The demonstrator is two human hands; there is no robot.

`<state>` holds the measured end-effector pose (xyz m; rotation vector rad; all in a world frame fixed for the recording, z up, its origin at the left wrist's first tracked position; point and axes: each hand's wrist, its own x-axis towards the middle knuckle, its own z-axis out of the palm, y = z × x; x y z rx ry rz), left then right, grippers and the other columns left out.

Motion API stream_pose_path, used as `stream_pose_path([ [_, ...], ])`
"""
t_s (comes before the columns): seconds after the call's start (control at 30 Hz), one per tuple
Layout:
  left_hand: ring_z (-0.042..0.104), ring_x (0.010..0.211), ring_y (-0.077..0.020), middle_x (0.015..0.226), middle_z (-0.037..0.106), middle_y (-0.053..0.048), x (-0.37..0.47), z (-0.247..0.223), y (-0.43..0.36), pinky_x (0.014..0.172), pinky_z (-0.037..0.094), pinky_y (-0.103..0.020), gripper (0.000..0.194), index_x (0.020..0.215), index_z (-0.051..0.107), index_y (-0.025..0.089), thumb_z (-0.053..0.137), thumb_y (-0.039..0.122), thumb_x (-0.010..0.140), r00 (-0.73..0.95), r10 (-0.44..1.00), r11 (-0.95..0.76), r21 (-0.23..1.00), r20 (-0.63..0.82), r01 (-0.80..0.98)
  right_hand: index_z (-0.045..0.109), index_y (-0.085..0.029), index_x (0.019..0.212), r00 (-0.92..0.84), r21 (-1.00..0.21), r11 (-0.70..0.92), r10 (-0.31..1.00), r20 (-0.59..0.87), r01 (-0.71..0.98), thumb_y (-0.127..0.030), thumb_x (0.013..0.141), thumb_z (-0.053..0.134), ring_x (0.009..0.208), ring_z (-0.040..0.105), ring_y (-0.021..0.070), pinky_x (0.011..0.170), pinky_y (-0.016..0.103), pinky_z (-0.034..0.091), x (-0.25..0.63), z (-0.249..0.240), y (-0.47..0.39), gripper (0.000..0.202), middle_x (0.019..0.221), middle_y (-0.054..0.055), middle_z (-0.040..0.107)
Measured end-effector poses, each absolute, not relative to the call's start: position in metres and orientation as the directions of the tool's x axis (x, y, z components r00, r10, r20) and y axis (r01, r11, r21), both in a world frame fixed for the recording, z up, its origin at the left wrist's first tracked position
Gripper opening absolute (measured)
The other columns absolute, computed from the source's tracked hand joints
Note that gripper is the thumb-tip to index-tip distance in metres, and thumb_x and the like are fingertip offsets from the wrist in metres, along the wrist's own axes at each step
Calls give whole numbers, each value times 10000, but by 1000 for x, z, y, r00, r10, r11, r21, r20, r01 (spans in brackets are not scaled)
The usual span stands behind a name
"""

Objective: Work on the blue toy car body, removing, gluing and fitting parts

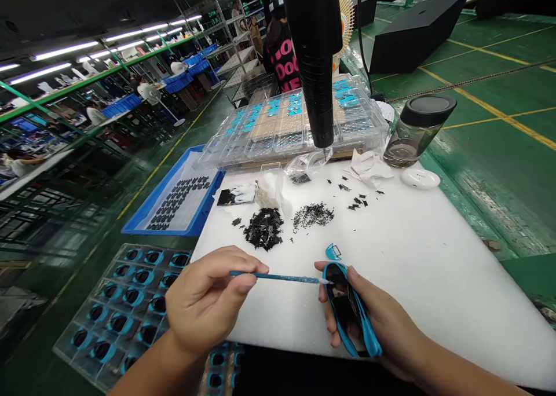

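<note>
Pinches a thin blue stick [286, 278] in the left hand [212, 300], pointing its white tip at the dark face of a blue-and-black casing [347, 315]. Clamps that casing in the right hand [388, 318] over the white board [447, 268], near a small blue part [331, 251].

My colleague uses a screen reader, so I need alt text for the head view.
A person's left hand holds a thin blue stick, its pale tip at a blue-and-black casing in the right hand. Beyond them, small black parts lie heaped on a white work surface.
</note>
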<state>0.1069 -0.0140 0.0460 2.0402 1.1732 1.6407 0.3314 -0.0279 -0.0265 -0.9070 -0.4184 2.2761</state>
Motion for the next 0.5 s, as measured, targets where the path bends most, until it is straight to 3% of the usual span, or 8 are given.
stream_pose_path([
  [0.5, 674, 633, -170, 704, 701, -41, 110, 49, -16, 565, 544, -297, 74, 882, 683, 160, 672, 228, 855, 63, 685, -687, 615, 726, 387, 528, -230, 1279, -547, -502, -736, 675, -496, -453, -547, 918, 433, 615, 621, 200, 577, 361, 506, 332, -26, -27, 490, 869, 56, 653],
])
